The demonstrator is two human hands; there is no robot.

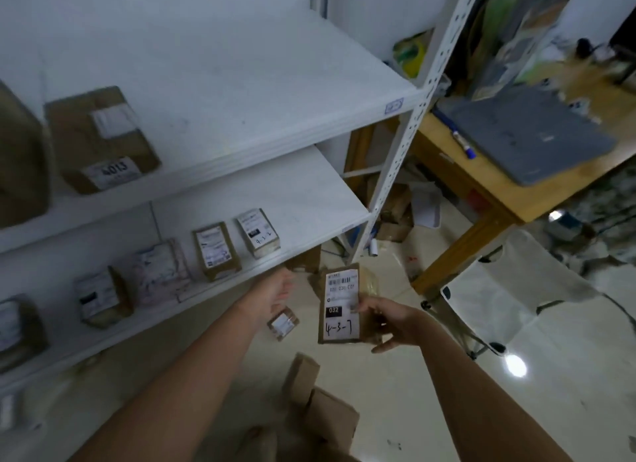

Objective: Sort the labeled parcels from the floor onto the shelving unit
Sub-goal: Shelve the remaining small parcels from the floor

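Right hand (395,320) pinching parcel (340,306) marked 4-3-7 by its right edge, thumb on label. Parcel held in front of lower shelf (309,200), below its front lip. Left hand (278,288) empty, fingers loosely spread, near same lip. Risk: one-edge grip, parcel could twist and drop onto boxes on floor (323,403). Sliding it in could knock 4-3-2 parcel (258,232) off shelf front.

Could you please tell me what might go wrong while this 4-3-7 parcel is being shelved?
1. The right hand pinches the 4-3-7 parcel only at one side edge, so it might slip.
2. Loose floor boxes lie just ahead; stepping in could mean a trip or a crushed box.
3. The 4-3-2 parcel sits near the lower shelf front edge, close to the open left hand, and could be knocked off.
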